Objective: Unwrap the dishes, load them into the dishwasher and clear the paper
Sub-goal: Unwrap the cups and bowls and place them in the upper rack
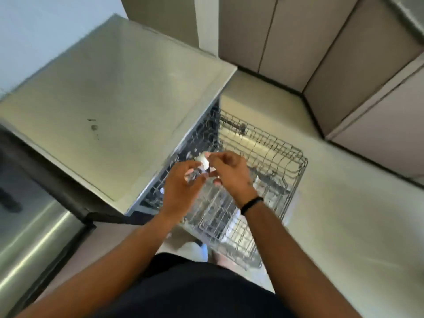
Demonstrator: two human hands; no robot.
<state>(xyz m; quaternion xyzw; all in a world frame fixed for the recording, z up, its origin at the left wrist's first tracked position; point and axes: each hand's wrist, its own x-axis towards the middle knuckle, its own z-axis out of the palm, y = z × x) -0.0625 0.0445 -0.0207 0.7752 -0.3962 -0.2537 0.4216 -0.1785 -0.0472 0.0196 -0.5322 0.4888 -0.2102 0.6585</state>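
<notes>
Head view, looking down over a drawn-out dishwasher rack. A small item (197,174), apparently clear glass though blurred, was held between both hands above the rack's (286,166) near-left part, just beside the counter edge. White paper (204,162) clung to its top, between the two sets of fingertips. The left hand (183,182) cupped the item from below and the left, fingers curled round it. The right hand (229,172), fingers bent close together, pinched the paper at its upper edge; a dark band sat on that wrist (252,205).

The step in hand appeared to be the unwrapping. To do it well, the left hand would best keep a firm, steady hold low on the item while the right peeled the paper up and away, not sideways, so that the pull did not twist the item out of the grip. Working over the rack was sensible for loading, but a slip here could strike wire tines; holding the item low and close would limit that. The paper should come away in one piece and be kept in the right hand, clear of the rack, for later disposal.

The rack showed pale shapes among its wires, too blurred to identify. The counter (110,88) lay to the left, a steel appliance (34,237) below it, and cabinet doors (275,37) stood beyond on a pale floor (344,203).
</notes>
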